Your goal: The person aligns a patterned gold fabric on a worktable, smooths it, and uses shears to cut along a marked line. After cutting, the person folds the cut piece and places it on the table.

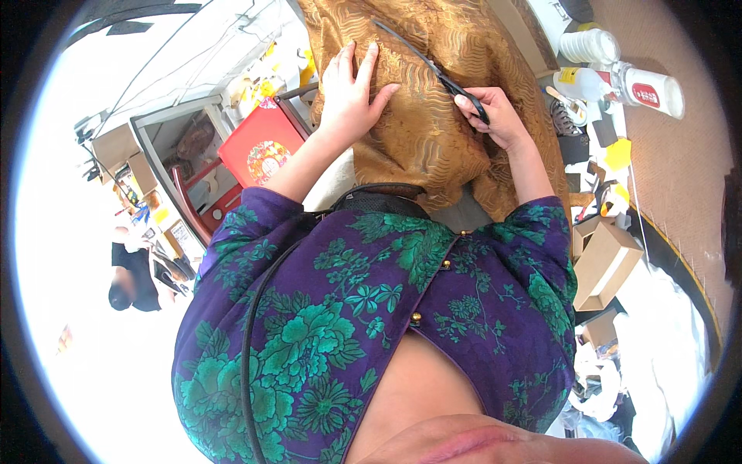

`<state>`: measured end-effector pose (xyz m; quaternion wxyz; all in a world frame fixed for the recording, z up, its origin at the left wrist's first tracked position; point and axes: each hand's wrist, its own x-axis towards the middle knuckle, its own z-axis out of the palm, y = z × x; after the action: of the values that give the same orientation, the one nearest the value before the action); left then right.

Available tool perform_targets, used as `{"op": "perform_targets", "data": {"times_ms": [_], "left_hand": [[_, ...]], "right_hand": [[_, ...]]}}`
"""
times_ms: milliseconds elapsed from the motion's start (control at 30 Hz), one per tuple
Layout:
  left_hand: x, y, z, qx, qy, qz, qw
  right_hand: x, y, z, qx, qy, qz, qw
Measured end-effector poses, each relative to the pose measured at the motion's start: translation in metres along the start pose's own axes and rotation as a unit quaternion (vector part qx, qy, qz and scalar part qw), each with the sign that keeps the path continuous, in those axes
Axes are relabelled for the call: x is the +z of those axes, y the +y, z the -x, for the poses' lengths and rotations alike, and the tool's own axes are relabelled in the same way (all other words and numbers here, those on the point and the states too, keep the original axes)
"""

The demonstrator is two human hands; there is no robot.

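Gold-brown patterned fabric [429,155] lies spread and rumpled in front of me at the top centre. My left hand [355,97] rests on it with fingers and thumb apart, left of the scissors. My right hand [495,116] grips the black-handled scissors [425,62] by the handles, fingers wrapped round them. The long blades point up and left across the fabric, their tips beyond my left fingertips. Whether the fabric is between the blades is too small to tell.
A red box [259,139] with round decoration sits at left. At right are stacked plastic containers [589,46], a plastic bottle [581,83], a white tub [653,93] and an open cardboard box [607,263]. Another person [135,274] is at far left.
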<state>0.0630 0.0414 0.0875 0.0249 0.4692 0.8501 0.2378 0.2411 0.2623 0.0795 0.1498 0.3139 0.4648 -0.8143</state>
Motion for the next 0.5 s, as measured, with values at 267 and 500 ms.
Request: {"op": "perform_targets", "data": {"times_ms": [267, 500], "left_hand": [[0.016, 0.008, -0.012, -0.077, -0.051, 0.2, 0.975], [0.021, -0.073, -0.017, -0.47, -0.055, 0.497, 0.728]], "right_hand": [[-0.042, -0.01, 0.073, -0.133, 0.124, 0.293, 0.939], [0.019, 0.03, 0.2, -0.204, 0.387, 0.2, 0.877]]}}
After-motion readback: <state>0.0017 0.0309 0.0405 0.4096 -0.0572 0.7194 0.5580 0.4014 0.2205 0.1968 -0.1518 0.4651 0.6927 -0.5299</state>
